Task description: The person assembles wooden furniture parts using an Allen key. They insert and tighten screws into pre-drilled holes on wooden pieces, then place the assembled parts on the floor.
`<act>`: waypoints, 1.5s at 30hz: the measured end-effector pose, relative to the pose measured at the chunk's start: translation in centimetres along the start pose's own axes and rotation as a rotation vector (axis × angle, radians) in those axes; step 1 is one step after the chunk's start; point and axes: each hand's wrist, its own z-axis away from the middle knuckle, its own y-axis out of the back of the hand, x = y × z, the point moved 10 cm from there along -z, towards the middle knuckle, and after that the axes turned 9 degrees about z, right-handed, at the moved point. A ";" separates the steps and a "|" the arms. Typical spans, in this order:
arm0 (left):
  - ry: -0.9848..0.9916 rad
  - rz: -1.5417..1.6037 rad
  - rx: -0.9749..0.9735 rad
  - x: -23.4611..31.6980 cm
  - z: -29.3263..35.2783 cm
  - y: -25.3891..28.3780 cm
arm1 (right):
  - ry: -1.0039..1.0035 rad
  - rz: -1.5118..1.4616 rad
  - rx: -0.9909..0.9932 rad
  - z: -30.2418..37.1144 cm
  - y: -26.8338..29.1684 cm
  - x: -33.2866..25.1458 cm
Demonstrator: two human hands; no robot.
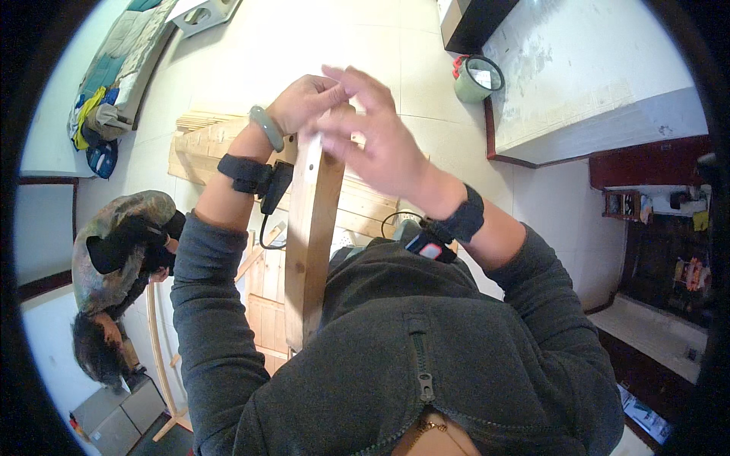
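An upright square wooden post (308, 235) with small dark holes near its top end stands in front of my body. My left hand (308, 106), with a pale bangle at its wrist, is closed at the top of the post, thumb and fingers together. What it pinches, if anything, is hidden. Just to its right, my right hand (376, 144) is somewhat blurred, with its fingers stretched and apart over the top end of the post. Its fingertips come close to my left hand, and I cannot tell whether they touch.
Wooden boards (201, 148) lie stacked on the floor beyond the post, with slatted wooden panels (265, 296) below. At the left a person (125, 251) bends near a wooden frame (158, 349). A green bucket (475, 80) stands at the far right beside a white-topped platform (578, 99).
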 end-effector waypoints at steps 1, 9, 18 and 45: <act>-0.045 -0.011 0.003 0.3 0.0 -0.1 | 0.088 0.070 -0.054 0.6 -0.4 -1.4; -0.089 0.023 0.042 0.1 0.6 0.5 | 0.046 0.414 -0.274 7.1 -0.7 0.5; -0.045 0.056 0.050 0.2 0.5 0.4 | -0.637 -0.857 0.035 2.9 -1.2 8.9; -0.091 0.026 -0.009 -0.3 0.5 -0.1 | -0.145 0.185 0.112 0.2 0.1 1.6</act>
